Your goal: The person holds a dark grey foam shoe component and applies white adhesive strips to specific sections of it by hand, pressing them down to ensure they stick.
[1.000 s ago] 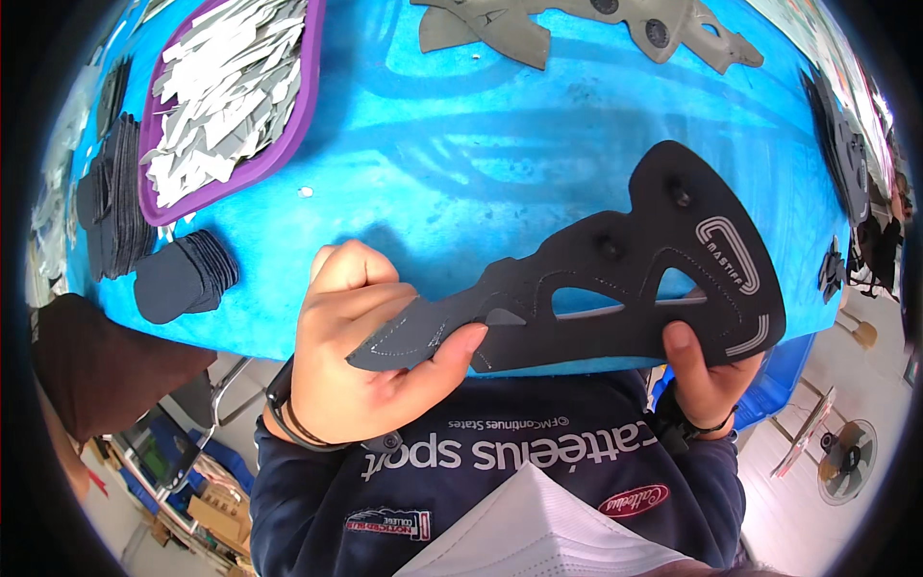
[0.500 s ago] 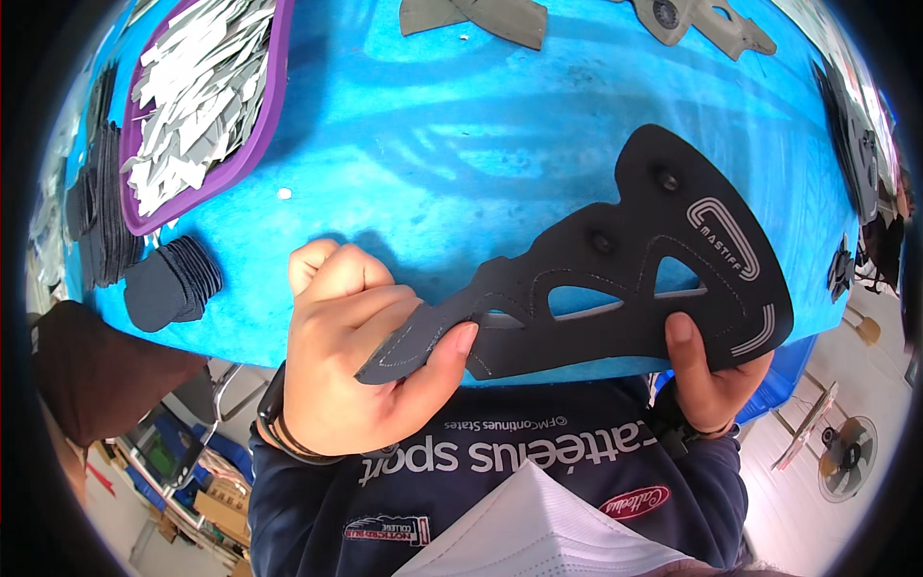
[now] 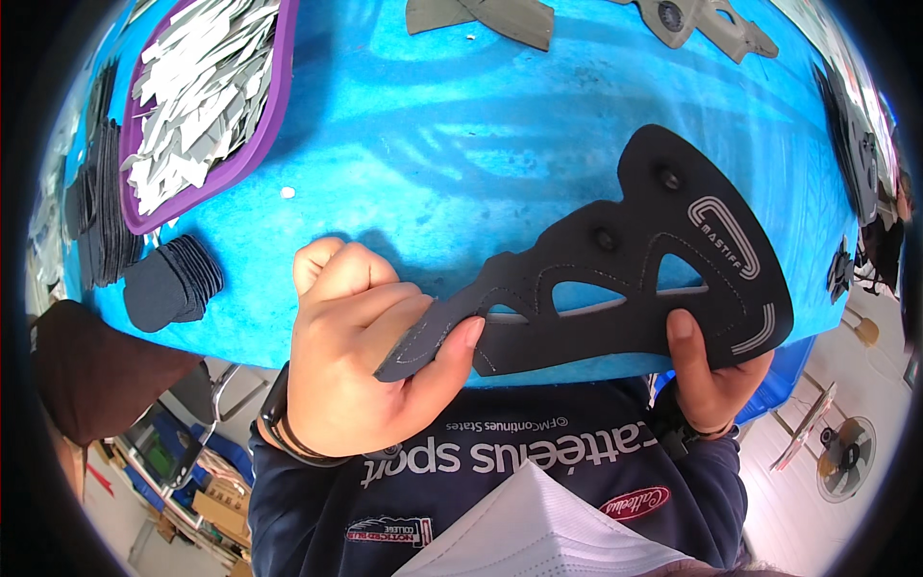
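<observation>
Both hands hold a flat black stitched panel (image 3: 567, 240) above the near edge of the table. It has window-like cut-outs, two round dimples, pale stitch lines and printed light-grey trim at its wide right end. My left hand (image 3: 351, 356) grips the narrow left end, its thumb on top and its fingers curled behind. That end bends upward and shows a greyish edge. My right hand (image 3: 707, 375) pinches the wide end's lower edge, thumb on the face; its other fingers are hidden underneath.
A purple tray (image 3: 274, 115) full of white and grey scraps stands on the blue tabletop (image 3: 413, 163) at far left. Stacks of black round pieces (image 3: 178, 279) lie near it. Olive-grey cut parts (image 3: 490, 19) lie along the far edge, with dark panels (image 3: 846, 144) at far right.
My left hand and the panel's narrow end have shifted slightly to the right. My right hand has barely moved, and both keep their hold.
</observation>
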`<move>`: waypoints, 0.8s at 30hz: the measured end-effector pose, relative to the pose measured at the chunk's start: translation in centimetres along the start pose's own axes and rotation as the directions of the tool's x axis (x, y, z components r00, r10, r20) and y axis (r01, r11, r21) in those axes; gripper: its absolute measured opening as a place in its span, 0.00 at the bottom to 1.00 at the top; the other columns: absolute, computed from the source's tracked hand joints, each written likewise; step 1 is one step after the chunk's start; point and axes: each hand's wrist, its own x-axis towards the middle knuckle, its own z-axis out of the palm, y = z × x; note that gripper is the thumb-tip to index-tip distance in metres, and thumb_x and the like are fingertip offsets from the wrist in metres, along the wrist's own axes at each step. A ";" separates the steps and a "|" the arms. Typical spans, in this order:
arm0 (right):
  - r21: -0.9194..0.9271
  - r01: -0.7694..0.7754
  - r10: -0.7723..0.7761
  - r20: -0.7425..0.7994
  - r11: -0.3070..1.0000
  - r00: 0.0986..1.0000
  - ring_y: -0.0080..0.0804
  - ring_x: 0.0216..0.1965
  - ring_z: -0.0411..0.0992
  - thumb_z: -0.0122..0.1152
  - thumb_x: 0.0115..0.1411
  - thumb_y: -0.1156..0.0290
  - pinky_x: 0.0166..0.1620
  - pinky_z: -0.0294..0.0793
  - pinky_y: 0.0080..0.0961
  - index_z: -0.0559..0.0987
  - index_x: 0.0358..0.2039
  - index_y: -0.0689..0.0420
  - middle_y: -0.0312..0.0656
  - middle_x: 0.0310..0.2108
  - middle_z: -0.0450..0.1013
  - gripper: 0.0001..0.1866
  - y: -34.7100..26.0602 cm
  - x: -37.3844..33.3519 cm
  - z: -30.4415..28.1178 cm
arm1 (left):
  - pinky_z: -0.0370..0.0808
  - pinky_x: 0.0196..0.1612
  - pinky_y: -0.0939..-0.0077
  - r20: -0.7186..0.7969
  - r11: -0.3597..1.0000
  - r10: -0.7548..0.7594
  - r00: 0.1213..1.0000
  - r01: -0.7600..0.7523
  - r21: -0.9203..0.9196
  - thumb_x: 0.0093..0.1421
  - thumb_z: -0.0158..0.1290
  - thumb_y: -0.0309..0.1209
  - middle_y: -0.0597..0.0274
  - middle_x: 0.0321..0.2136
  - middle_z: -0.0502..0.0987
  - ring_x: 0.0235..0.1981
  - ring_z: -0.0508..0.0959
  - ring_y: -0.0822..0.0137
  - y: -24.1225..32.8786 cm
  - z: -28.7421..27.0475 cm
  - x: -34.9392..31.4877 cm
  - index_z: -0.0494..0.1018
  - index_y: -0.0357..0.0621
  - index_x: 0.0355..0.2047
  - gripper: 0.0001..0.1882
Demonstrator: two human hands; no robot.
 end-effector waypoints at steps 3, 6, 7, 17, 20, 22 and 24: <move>-0.053 0.015 -0.014 0.016 0.998 1.000 0.24 0.32 0.71 0.63 0.50 0.79 0.36 0.69 0.18 0.75 0.39 0.68 0.43 0.33 0.75 0.15 -0.2 0.2 0.1 | 0.56 0.33 0.68 0.000 1.000 -0.006 1.000 0.006 0.008 0.42 0.60 0.23 0.64 0.15 0.64 0.21 0.61 0.63 0.0 0.0 0.0 0.71 0.38 0.18 0.07; -0.137 0.021 -0.021 0.002 0.990 1.000 0.28 0.29 0.70 0.63 0.49 0.79 0.33 0.67 0.21 0.75 0.37 0.67 0.43 0.31 0.73 0.14 -0.2 0.2 0.3 | 0.55 0.33 0.68 -0.028 0.998 0.008 1.000 -0.006 0.055 0.41 0.61 0.24 0.67 0.15 0.67 0.20 0.62 0.64 0.0 0.3 0.0 0.72 0.41 0.17 0.07; -0.230 0.072 -0.070 0.018 0.970 0.997 0.29 0.29 0.68 0.63 0.48 0.79 0.32 0.66 0.22 0.75 0.37 0.67 0.43 0.30 0.73 0.14 -0.1 0.2 0.4 | 0.55 0.33 0.68 -0.042 0.997 0.017 0.999 -0.014 0.077 0.41 0.62 0.25 0.68 0.14 0.68 0.20 0.62 0.65 0.0 0.3 0.1 0.72 0.43 0.17 0.07; 0.259 0.110 -0.136 0.087 0.960 0.987 0.28 0.40 0.67 0.62 0.55 0.75 0.44 0.67 0.24 0.72 0.46 0.66 0.41 0.40 0.71 0.18 0.2 -0.9 -0.8 | 0.66 0.30 0.73 -0.191 0.898 -0.083 0.978 -0.010 -0.440 0.47 0.61 0.22 0.59 0.24 0.72 0.27 0.70 0.66 0.3 -0.2 -0.6 0.70 0.36 0.22 0.09; 0.425 0.087 -0.134 0.080 0.901 0.988 0.24 0.36 0.67 0.60 0.56 0.75 0.40 0.66 0.22 0.72 0.44 0.64 0.40 0.37 0.70 0.15 -0.4 -1.1 -0.6 | 0.72 0.38 0.78 -0.134 0.405 -0.198 0.971 -0.044 -0.913 0.50 0.59 0.17 0.54 0.37 0.73 0.38 0.75 0.71 1.4 0.8 -1.4 0.61 0.38 0.36 0.18; 0.430 0.054 -0.117 0.122 0.901 0.986 0.22 0.36 0.65 0.58 0.56 0.76 0.39 0.65 0.21 0.72 0.43 0.63 0.38 0.36 0.69 0.14 -0.8 -1.5 -0.2 | 0.73 0.37 0.79 -0.182 0.443 -0.153 0.971 -0.097 -0.891 0.49 0.59 0.15 0.55 0.37 0.73 0.37 0.76 0.71 1.6 1.1 -1.5 0.58 0.40 0.38 0.22; 0.460 0.064 -0.145 0.144 0.886 0.979 0.20 0.36 0.64 0.56 0.57 0.76 0.39 0.64 0.20 0.71 0.44 0.63 0.38 0.35 0.69 0.13 -1.2 -2.0 0.4 | 0.73 0.36 0.80 -0.205 0.394 -0.203 0.958 -0.112 -0.912 0.47 0.61 0.15 0.57 0.35 0.74 0.36 0.76 0.72 2.0 1.6 -1.8 0.58 0.41 0.41 0.26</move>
